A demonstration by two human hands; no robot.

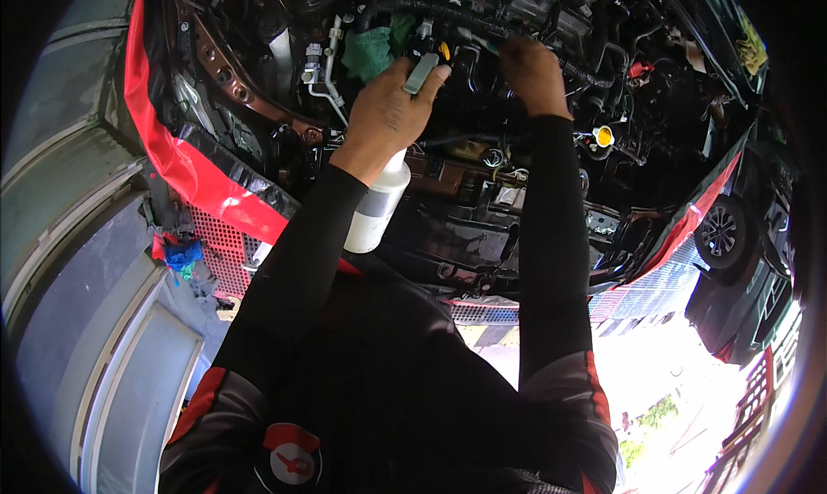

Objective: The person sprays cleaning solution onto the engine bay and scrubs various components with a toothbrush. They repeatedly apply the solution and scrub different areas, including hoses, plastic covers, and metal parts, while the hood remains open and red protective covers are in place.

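Observation:
My left hand (383, 119) is closed round the neck of a white spray bottle (379, 205) with a grey trigger head (421, 74). The bottle hangs upright over the front edge of an open engine bay. Farther in, my right hand (534, 76) is curled closed above dark hoses. Beside its fingers shows a thin, pale-tipped tool (475, 39), perhaps a brush; its kind is not clear. A green cloth (369, 55) lies on the engine parts just beyond my left hand. Near the bottle's head is a yellow dipstick loop (445, 50).
A red cover (185, 171) drapes the bay's left edge, and another red strip (689, 227) borders the right. A yellow cap (604, 136) sits right of my right forearm. Metal pipes (323, 72) rise at the left. A dark car (741, 261) stands at the far right.

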